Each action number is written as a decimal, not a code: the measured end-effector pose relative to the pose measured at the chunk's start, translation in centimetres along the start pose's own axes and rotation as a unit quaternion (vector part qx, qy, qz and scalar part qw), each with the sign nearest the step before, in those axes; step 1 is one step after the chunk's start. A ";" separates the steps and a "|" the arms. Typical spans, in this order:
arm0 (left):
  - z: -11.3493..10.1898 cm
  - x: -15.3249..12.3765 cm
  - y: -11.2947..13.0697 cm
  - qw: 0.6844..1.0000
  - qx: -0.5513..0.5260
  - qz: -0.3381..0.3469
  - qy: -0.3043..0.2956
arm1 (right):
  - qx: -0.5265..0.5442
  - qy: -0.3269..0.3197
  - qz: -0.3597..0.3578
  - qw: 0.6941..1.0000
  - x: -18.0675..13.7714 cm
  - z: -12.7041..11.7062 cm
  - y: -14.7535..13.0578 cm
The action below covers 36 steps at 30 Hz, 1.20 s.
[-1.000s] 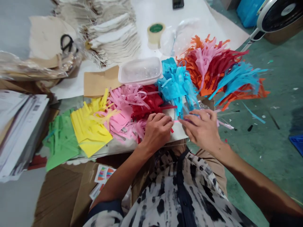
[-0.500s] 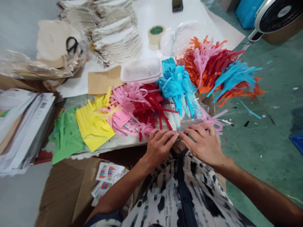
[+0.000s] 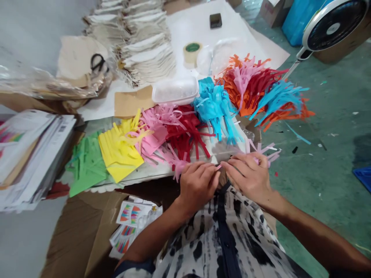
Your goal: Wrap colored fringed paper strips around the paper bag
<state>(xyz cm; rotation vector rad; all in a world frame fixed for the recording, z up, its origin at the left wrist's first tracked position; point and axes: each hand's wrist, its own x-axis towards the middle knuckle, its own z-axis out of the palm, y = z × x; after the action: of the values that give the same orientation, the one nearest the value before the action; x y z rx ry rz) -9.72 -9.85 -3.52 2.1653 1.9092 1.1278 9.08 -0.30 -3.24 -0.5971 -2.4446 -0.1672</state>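
Note:
At the table's front edge, my left hand (image 3: 199, 186) and my right hand (image 3: 249, 175) are side by side, fingers closed on a pink tissue-paper tassel (image 3: 179, 167). Its fringed strips stick out past both hands, and a thin pink middle shows between the fingertips; the rest is hidden under the fingers. Just beyond the hands lie red fringed paper (image 3: 188, 133) and blue fringed paper (image 3: 216, 106). Further left are more pink fringed paper (image 3: 155, 131), a yellow fringed sheet (image 3: 120, 154) and a green fringed sheet (image 3: 87, 162).
Orange, red, pink and blue tassels (image 3: 261, 87) hang over the right edge. Behind are a plastic tray (image 3: 175, 90), a tape roll (image 3: 192, 55), white bundles (image 3: 150, 50) and black-handled scissors (image 3: 97, 63). A fan (image 3: 333, 29) stands right; paper stacks (image 3: 46, 154) lie left.
My left fingers have curled in more tightly, and a bit of pink paper now shows between the two hands. The camera view has shifted slightly.

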 end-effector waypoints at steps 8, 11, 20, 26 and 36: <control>-3.3 2.9 1.6 0.724 -0.555 -0.376 -0.164 | -0.007 0.096 -0.032 0.995 2.4 -3.9 0.6; -3.1 2.7 1.5 0.665 -0.611 -0.396 -0.164 | 0.025 0.098 -0.012 0.995 2.8 -3.8 0.2; -1.5 2.2 1.3 0.738 -0.544 -0.399 -0.028 | 0.454 0.056 0.339 0.822 4.0 -1.0 -2.1; -1.3 2.4 1.0 0.812 -0.484 -0.326 0.012 | 0.528 0.040 0.385 0.755 4.3 -0.5 -2.4; -1.6 2.4 0.3 0.775 -0.523 -0.351 0.052 | 0.495 -0.025 0.297 0.816 6.9 -0.3 -1.2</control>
<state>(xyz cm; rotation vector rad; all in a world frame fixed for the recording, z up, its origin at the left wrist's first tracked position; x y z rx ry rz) -10.39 -8.56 -1.03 0.7221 1.3033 1.5456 3.78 1.13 1.13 -0.7978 -1.8736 1.2944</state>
